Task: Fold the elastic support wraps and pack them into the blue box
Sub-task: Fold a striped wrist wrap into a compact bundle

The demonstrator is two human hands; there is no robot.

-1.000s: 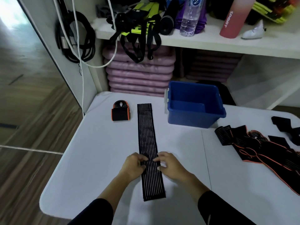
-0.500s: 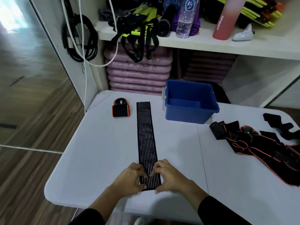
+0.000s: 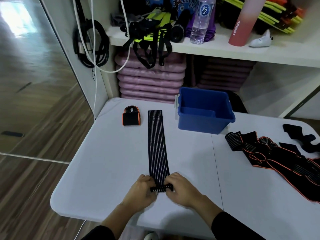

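A long black striped elastic wrap [image 3: 156,144] lies flat down the middle of the white table [image 3: 107,161], running away from me. Its near end is turned over into a small roll. My left hand [image 3: 142,191] pinches the roll's left side and my right hand [image 3: 181,189] pinches its right side. The blue box [image 3: 204,110] stands open at the back of the table, right of the wrap's far end. A folded black wrap with orange trim [image 3: 132,116] sits left of the far end.
A pile of unfolded black and orange wraps [image 3: 280,158] spreads over the table's right side. Behind the table are a shelf [image 3: 207,49] with bottles and straps, and stacked purple mats [image 3: 150,80]. Wood floor lies to the left.
Both hands slid back along the wrap to its near end and turned that end over into a small roll. The camera shifted slightly.
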